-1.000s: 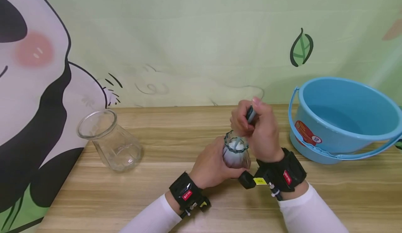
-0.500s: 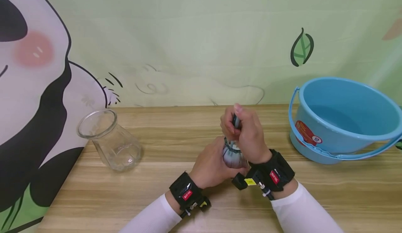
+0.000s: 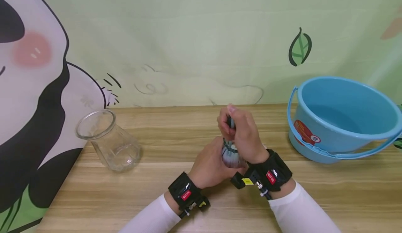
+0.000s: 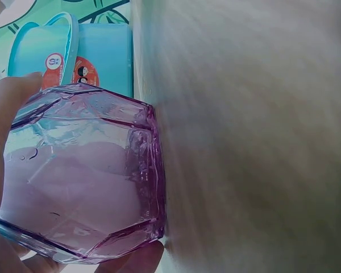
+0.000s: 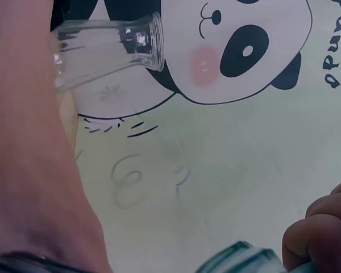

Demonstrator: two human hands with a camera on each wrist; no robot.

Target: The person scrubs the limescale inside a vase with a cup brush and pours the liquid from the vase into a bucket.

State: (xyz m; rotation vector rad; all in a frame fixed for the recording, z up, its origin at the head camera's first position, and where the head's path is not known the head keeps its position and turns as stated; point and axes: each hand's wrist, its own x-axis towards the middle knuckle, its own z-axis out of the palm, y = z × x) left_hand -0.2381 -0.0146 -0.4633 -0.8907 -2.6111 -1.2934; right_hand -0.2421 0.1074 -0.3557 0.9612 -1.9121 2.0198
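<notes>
My left hand grips a small faceted glass vase with a ruffled rim, upright on the table. The left wrist view shows the vase's purple-tinted lower part, with thumb and fingers around it. Inside is a pale, rounded mass. My right hand holds the dark and grey handle of a bottle brush in a fist, thumb on top, right above the vase mouth. The brush's pale stem runs down into the vase; my right hand partly hides the rim. Curled right fingers also show in the right wrist view.
To the left a clear glass jar stands on the wooden table. A blue bucket with its handle lowered stands at the right. Behind is a green backdrop with a panda drawing.
My right hand has moved left and slightly down with the brush handle, now more upright over the vase. The left hand keeps holding the vase in place.
</notes>
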